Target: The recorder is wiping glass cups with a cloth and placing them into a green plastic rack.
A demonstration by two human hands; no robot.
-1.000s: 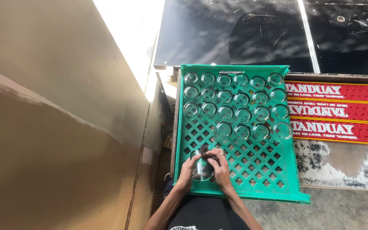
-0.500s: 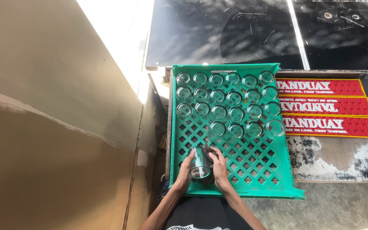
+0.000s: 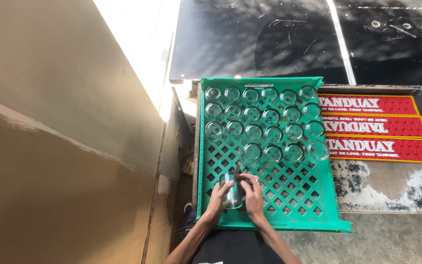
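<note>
Both hands on one clear glass (image 3: 231, 195), low over near left part of green lattice tray (image 3: 289, 205). Left hand (image 3: 218, 199) curled round glass's left side; right hand (image 3: 252, 196) closed against its right side, ring on one finger, something dark pinched at glass rim, too small to tell. Step in hand looked like handling single glass before setting it with others. Rows of glasses (image 3: 264, 120) stood beyond hands, well apart. Red rubber mats (image 3: 374, 128) off to right. Next move, by my reckoning, called for steady two-handed carry to open lattice just ahead, without knocking nearest row.
</note>
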